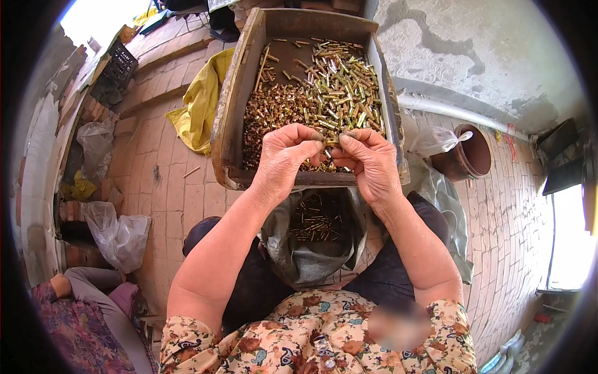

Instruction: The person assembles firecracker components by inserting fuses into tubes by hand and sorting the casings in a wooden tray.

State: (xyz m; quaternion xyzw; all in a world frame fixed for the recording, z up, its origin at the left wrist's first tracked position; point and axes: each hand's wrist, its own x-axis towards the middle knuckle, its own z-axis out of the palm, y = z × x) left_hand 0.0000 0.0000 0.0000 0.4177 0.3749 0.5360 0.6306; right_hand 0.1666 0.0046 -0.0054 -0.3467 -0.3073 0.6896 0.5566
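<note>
My left hand (283,153) and my right hand (372,156) meet over the near side of a worn, high-sided tray (227,134). Fingers and thumb are pinched together on each, around small brass-coloured metal pieces partly hidden by the fingertips. Inside the tray, shiny gold-coloured metal tubes (342,78) lie loose toward the right. Smaller coppery metal pieces (274,112) are heaped on the left. Below the tray, between my knees, an open grey woven sack (280,240) holds thin, rod-like metal parts (317,221).
A yellow sack (199,106) lies on the brick floor left of the tray. To the right stands a brown bucket (464,156) with a clear plastic bag over its rim. Another person in a patterned top (81,330) is at the lower left, near a clear bag (118,234).
</note>
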